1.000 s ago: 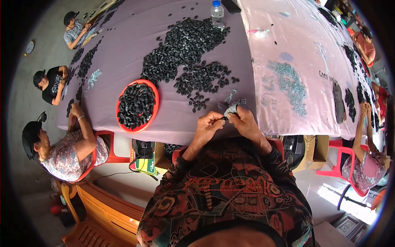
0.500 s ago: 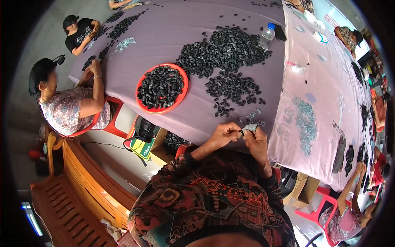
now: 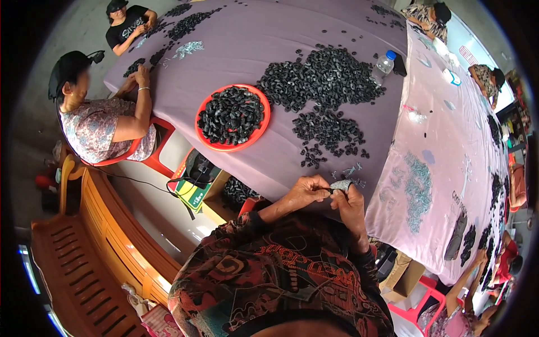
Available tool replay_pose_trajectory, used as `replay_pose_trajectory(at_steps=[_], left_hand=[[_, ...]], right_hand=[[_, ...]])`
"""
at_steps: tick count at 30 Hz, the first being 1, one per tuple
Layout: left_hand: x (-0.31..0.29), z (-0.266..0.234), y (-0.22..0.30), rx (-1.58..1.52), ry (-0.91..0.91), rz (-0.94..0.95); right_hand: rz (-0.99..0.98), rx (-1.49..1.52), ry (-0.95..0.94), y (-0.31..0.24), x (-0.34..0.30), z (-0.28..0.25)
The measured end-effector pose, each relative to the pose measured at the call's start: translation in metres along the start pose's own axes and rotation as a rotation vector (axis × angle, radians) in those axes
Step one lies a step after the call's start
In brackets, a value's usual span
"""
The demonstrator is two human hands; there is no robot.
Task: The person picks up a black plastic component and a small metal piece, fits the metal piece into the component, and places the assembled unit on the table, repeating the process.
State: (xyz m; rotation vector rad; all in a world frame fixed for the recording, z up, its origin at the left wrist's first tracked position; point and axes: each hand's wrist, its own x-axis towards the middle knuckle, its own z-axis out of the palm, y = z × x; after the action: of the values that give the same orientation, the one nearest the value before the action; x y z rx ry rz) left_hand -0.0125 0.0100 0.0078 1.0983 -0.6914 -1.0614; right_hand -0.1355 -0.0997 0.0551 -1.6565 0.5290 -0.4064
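At the table's near edge, my left hand (image 3: 307, 191) and my right hand (image 3: 350, 205) meet with their fingertips almost touching. Both are closed in a pinch around a small black piece (image 3: 330, 190), mostly hidden by the fingers. A grey covering (image 3: 341, 185) sits over a finger of my right hand. Just beyond the fingers lie small silvery pieces (image 3: 349, 171). Farther off, a loose heap of small black oval pieces (image 3: 328, 132) spreads over the purple cloth, with a larger heap (image 3: 320, 78) behind it. To the left stands a red basin (image 3: 266, 124) full of black pieces.
A clear bottle with a blue cap (image 3: 383, 68) stands beside the large heap. On the pink cloth (image 3: 387, 224) at right lie more silvery pieces (image 3: 417, 188). A co-worker (image 3: 104, 123) sits at left; others sit around the table. A wooden bench (image 3: 106, 247) is at lower left.
The whole view has shifted, so the table's things appear farther right. My hands stay together at the table edge, a little lower in the picture, still pinching.
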Motion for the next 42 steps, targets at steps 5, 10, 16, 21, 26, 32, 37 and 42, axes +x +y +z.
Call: replay_pose_trajectory(at_steps=[5,10,16,21,26,32,37,42], left_hand=[[-0.002,-0.001,0.0,0.034,0.018,-0.016],[-0.004,-0.001,0.003,0.087,-0.008,-0.026],[-0.005,0.0,0.01,0.189,-0.04,-0.018],[-0.003,-0.001,0.017,0.305,-0.14,-0.025],[-0.003,0.0,0.018,0.425,-0.164,0.133],[0.001,0.005,0.017,0.139,-0.075,0.025],[0.005,0.004,0.025,0.204,-0.083,0.042],[0.007,0.008,0.03,0.239,-0.053,0.109]], right_hand=[[0.054,-0.039,-0.073,-0.005,0.006,-0.001],[0.044,-0.321,-0.171,-0.009,0.006,-0.012],[0.049,-0.269,-0.2,-0.006,0.004,-0.019],[0.191,-0.098,-0.278,-0.003,0.006,-0.024],[0.205,-0.083,-0.272,-0.005,0.004,-0.024],[0.042,-0.201,-0.199,-0.01,0.001,-0.019],[-0.065,-0.303,-0.133,-0.015,-0.003,-0.017],[-0.088,-0.331,-0.185,-0.018,0.003,-0.024]])
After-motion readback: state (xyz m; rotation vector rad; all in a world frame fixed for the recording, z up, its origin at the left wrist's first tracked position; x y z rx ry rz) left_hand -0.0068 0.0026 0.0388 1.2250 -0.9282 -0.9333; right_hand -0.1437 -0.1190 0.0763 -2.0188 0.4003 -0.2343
